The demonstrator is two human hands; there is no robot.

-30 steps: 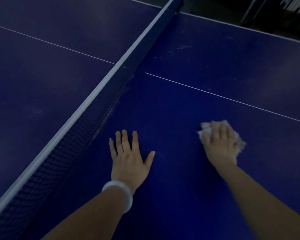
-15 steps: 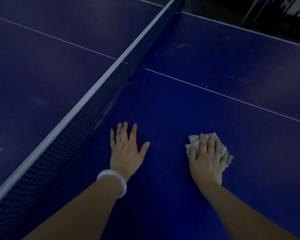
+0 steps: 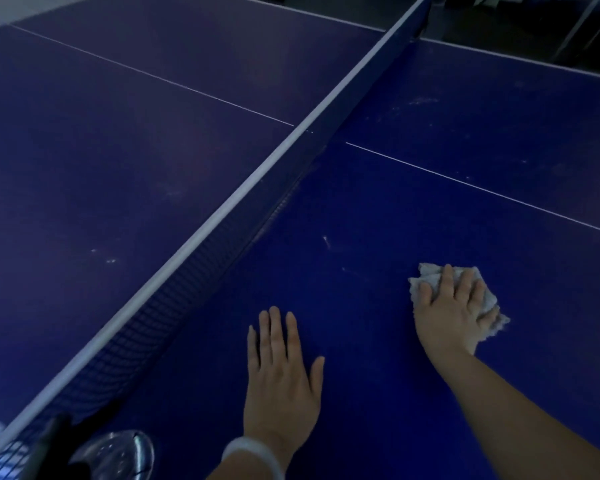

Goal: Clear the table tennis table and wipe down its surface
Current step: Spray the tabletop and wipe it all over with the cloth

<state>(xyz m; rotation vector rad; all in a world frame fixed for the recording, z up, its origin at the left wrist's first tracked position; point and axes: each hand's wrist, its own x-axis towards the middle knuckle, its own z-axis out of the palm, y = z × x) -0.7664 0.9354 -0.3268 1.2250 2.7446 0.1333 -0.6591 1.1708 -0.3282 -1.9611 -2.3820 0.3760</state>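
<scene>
My right hand (image 3: 454,306) presses the rag (image 3: 487,296), now slid farther up the table (image 3: 378,209); my left hand (image 3: 281,379) stays flat, fingers straight.

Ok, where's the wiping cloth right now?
In the head view, the crumpled pale grey cloth lies lower right on the blue table, under the right hand, right of the net.

Left hand (image 3: 282,386) lies flat on the bench (image 3: 378,220) right of the net (image 3: 201,251), cloth (image 3: 485,299) under the right hand (image 3: 451,313) further right.
</scene>
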